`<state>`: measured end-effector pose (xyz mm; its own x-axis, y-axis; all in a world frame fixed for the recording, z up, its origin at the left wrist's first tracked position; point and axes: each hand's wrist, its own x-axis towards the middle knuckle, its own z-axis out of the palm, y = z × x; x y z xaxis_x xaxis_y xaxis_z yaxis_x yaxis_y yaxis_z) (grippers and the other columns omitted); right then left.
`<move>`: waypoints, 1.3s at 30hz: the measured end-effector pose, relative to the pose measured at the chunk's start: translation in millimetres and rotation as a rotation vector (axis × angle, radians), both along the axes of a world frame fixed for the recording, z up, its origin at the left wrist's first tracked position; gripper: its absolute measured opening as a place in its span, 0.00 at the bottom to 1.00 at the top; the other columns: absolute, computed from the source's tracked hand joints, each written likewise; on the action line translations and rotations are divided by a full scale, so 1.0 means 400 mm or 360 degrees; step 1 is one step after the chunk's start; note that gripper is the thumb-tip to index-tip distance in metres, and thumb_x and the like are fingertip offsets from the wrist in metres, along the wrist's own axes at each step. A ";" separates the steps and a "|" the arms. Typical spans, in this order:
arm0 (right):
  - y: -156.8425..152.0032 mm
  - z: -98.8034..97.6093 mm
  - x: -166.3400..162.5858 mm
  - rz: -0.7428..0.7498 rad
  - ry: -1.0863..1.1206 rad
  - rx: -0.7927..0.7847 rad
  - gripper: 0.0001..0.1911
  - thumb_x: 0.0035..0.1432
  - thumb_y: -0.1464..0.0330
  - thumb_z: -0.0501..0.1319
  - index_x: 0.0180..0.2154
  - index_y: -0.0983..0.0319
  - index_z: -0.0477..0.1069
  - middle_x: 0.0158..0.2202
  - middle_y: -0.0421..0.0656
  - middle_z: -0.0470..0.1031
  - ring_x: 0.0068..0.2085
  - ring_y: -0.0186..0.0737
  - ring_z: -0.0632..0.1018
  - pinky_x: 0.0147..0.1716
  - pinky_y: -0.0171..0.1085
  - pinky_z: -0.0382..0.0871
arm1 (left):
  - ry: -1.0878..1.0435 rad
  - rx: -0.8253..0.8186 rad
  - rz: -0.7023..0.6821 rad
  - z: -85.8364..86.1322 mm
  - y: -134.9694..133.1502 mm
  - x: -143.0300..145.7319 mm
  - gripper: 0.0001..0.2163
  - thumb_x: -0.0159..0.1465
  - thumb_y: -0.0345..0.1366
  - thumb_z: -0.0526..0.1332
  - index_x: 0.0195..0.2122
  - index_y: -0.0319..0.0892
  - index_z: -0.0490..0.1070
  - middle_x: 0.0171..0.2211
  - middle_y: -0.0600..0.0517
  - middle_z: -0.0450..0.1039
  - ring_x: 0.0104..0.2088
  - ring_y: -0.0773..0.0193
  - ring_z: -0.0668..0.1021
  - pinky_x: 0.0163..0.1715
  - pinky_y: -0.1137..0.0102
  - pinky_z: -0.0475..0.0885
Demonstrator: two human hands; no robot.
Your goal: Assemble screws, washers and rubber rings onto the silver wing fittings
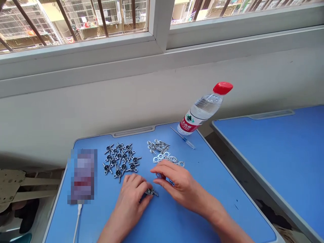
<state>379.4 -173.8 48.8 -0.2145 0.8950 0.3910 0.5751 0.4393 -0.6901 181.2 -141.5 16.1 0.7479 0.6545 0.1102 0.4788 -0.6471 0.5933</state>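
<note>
My left hand (133,194) rests low over the desk, its thumb and fingers closed on a small metal fitting (151,191). To its right, my right hand (177,180) is curled, and a small bluish, see-through thing shows between its fingers; most of it is hidden. Beyond my left hand lies a cluster of metal fittings with black round centres and short stems (119,156). Flat oval metal plates with holes (161,156) are spread just past my right hand, which covers part of them. Behind those is a small heap of thin metal pieces with round heads (158,145).
A water bottle (202,111) with a red cap stands at the desk's far right corner, beside a thin screwdriver (183,137). A blurred phone-like object (83,177) with a white cable (77,222) lies left. Another blue desk (278,145) stands right, past a gap.
</note>
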 end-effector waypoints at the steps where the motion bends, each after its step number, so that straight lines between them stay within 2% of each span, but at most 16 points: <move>1: 0.000 0.000 0.000 0.0007 -0.0011 -0.0036 0.09 0.65 0.75 0.53 0.44 0.63 0.71 0.36 0.46 0.74 0.36 0.39 0.75 0.32 0.37 0.72 | -0.0007 0.0003 -0.0008 -0.002 0.000 0.000 0.06 0.64 0.28 0.62 0.39 0.45 0.69 0.36 0.53 0.72 0.38 0.59 0.72 0.40 0.63 0.64; 4: 0.003 0.002 0.000 0.0022 -0.0007 -0.0110 0.10 0.65 0.76 0.53 0.43 0.63 0.71 0.37 0.45 0.75 0.37 0.40 0.75 0.33 0.38 0.72 | -0.0035 0.0024 -0.0011 -0.005 0.001 -0.001 0.05 0.65 0.28 0.61 0.39 0.45 0.69 0.36 0.53 0.72 0.38 0.59 0.72 0.41 0.63 0.64; 9: 0.006 0.011 0.007 -0.0128 0.0236 -0.0008 0.10 0.66 0.76 0.53 0.41 0.59 0.71 0.35 0.43 0.75 0.37 0.40 0.75 0.37 0.39 0.72 | -0.0071 0.0040 0.0001 -0.007 0.004 -0.002 0.04 0.66 0.29 0.60 0.40 0.45 0.68 0.36 0.53 0.73 0.37 0.59 0.72 0.42 0.62 0.64; 11: 0.004 0.015 0.012 -0.0238 0.0439 -0.0048 0.09 0.67 0.75 0.52 0.41 0.58 0.69 0.35 0.42 0.74 0.36 0.37 0.76 0.35 0.37 0.73 | -0.0083 0.0034 0.0000 -0.008 0.005 -0.002 0.04 0.66 0.29 0.60 0.40 0.45 0.69 0.36 0.53 0.73 0.38 0.59 0.72 0.42 0.62 0.64; 14: -0.001 0.021 0.028 -0.0427 0.0595 -0.0091 0.11 0.70 0.73 0.49 0.43 0.57 0.69 0.30 0.38 0.69 0.28 0.33 0.72 0.27 0.33 0.69 | -0.0109 0.0036 0.0004 -0.011 0.007 -0.003 0.04 0.66 0.30 0.60 0.40 0.45 0.69 0.36 0.53 0.73 0.37 0.59 0.72 0.42 0.62 0.63; 17: 0.001 0.028 0.057 -0.0546 0.0362 -0.0177 0.09 0.68 0.70 0.51 0.39 0.58 0.69 0.28 0.38 0.67 0.25 0.33 0.67 0.23 0.33 0.63 | -0.0129 0.0047 0.0019 -0.015 0.009 -0.004 0.04 0.66 0.29 0.60 0.40 0.45 0.69 0.36 0.53 0.73 0.38 0.59 0.72 0.43 0.62 0.63; 20: 0.006 0.032 0.092 -0.0438 -0.0081 -0.0487 0.08 0.64 0.72 0.55 0.32 0.60 0.69 0.31 0.40 0.71 0.27 0.34 0.68 0.26 0.35 0.61 | -0.0123 0.0080 0.0028 -0.019 0.011 -0.006 0.05 0.65 0.29 0.61 0.40 0.45 0.69 0.37 0.53 0.73 0.38 0.58 0.73 0.43 0.62 0.63; 22: 0.010 0.030 0.107 -0.0400 -0.0304 -0.0695 0.09 0.62 0.74 0.56 0.30 0.60 0.70 0.32 0.39 0.72 0.29 0.35 0.70 0.28 0.35 0.61 | -0.0095 0.0115 0.0036 -0.020 0.012 -0.007 0.04 0.65 0.29 0.60 0.40 0.45 0.69 0.37 0.52 0.73 0.39 0.58 0.73 0.43 0.62 0.64; 26: 0.014 0.024 0.108 -0.0375 -0.0549 -0.0892 0.12 0.59 0.79 0.55 0.29 0.60 0.71 0.32 0.39 0.73 0.29 0.34 0.71 0.27 0.34 0.58 | -0.0039 0.0143 0.0035 -0.020 0.014 -0.008 0.03 0.66 0.30 0.59 0.39 0.45 0.69 0.37 0.52 0.73 0.39 0.58 0.74 0.43 0.62 0.65; 31: 0.019 0.019 0.092 -0.0368 -0.0724 -0.0911 0.12 0.58 0.80 0.54 0.28 0.61 0.71 0.33 0.40 0.74 0.29 0.35 0.71 0.26 0.34 0.54 | -0.0026 0.0145 0.0045 -0.017 0.014 -0.008 0.03 0.66 0.30 0.59 0.39 0.45 0.69 0.37 0.52 0.74 0.39 0.58 0.74 0.43 0.61 0.65; 39: 0.022 -0.012 0.086 -0.0395 -0.0795 -0.0715 0.12 0.57 0.80 0.54 0.28 0.62 0.70 0.31 0.41 0.73 0.26 0.34 0.70 0.23 0.35 0.50 | -0.0040 0.0139 0.0055 -0.011 0.015 -0.006 0.03 0.67 0.31 0.58 0.39 0.45 0.69 0.37 0.51 0.74 0.39 0.58 0.74 0.43 0.61 0.66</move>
<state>413.8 -165.0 44.0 -0.0407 0.9921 -0.1186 0.9157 -0.0105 -0.4016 179.0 -135.6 11.8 0.7215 0.6668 0.1863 0.4874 -0.6803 0.5474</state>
